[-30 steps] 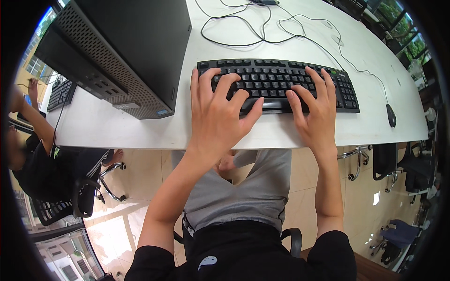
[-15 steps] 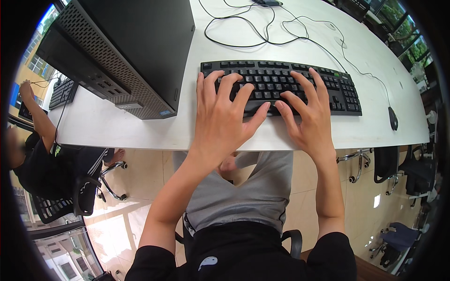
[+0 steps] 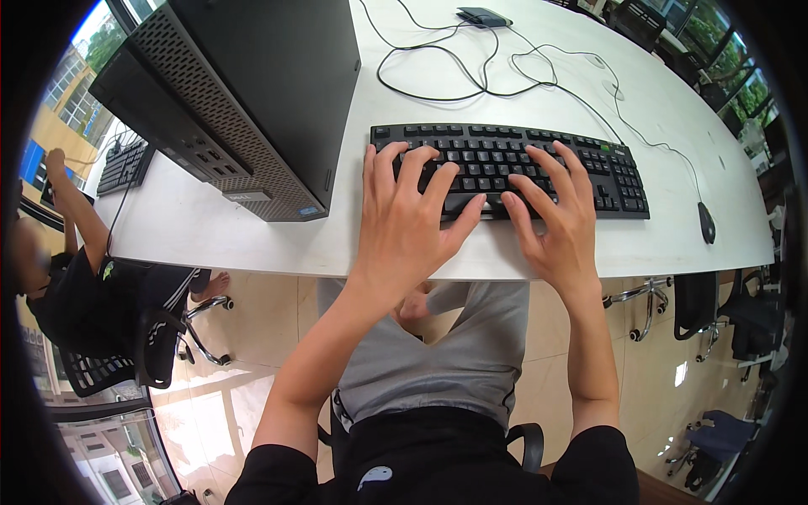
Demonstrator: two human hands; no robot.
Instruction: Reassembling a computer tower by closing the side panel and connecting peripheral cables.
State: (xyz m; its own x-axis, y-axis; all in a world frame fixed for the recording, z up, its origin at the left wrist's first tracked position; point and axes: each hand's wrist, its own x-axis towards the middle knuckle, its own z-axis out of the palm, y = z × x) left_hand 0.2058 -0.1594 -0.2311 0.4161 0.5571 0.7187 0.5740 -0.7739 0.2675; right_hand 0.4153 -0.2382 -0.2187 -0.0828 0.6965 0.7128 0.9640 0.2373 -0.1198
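Note:
A black computer keyboard [image 3: 619, 181] lies on the white table [image 3: 673, 244] close to its front edge. My left hand [image 3: 408, 210] rests over the keyboard's left part, fingers spread and curved onto the keys, thumb by the space bar. Over the middle keys is my right hand [image 3: 555, 219], its fingers also apart and bent, with the thumb near the space bar. Neither hand grips anything. Right of the keyboard lies a small black mouse [image 3: 706, 223], its thin cable running back across the table.
A black desktop computer case [image 3: 278, 109] stands left of the keyboard. Loose black cables [image 3: 446, 97] and a small dark flat box [image 3: 485, 17] lie behind it. At far left a person [image 3: 93, 286] sits by another keyboard [image 3: 124, 166]. Office chairs [image 3: 699, 307] stand at right.
The whole view has shifted slightly, so the table and keyboard appear a little lower. Both hands stay over the same parts of the keyboard, with no clear finger movement.

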